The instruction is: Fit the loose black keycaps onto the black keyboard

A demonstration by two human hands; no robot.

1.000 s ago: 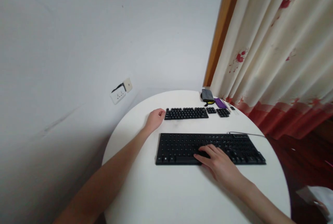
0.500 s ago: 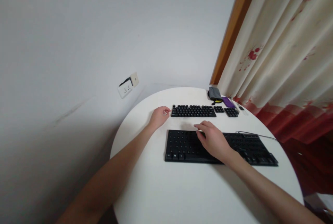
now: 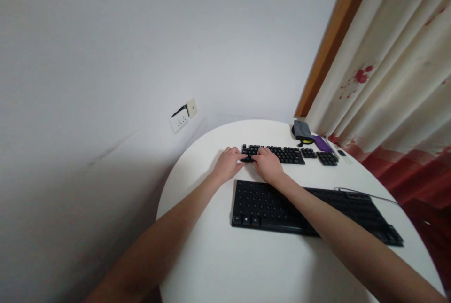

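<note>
Loose black keycaps (image 3: 289, 155) lie in keyboard order at the back of the table. My left hand (image 3: 227, 166) is at their left end, its thumb and index finger apart and pointing toward the nearest caps. Just to the right, my right hand (image 3: 268, 167) bends its fingers down over the front of the same block, thumb and fingers close together; whatever is between the fingertips is too small to make out. Nearer to me lies a black keyboard (image 3: 253, 199), mostly stripped of caps, with a few left along its bottom row. My right forearm passes above it and hides part.
Smaller keycap groups (image 3: 327, 158) sit farther right. Behind them are a grey pouch (image 3: 302, 130) and a purple cloth item (image 3: 322, 143). A cable (image 3: 373, 196) runs off the keyboard's back. The round white table (image 3: 211, 256) stands against a wall with a socket (image 3: 179, 120).
My right hand has moved from above the keyboard back and left to the keycaps. My left hand has shifted slightly toward the caps, its fingers extending. The view has turned a little left.
</note>
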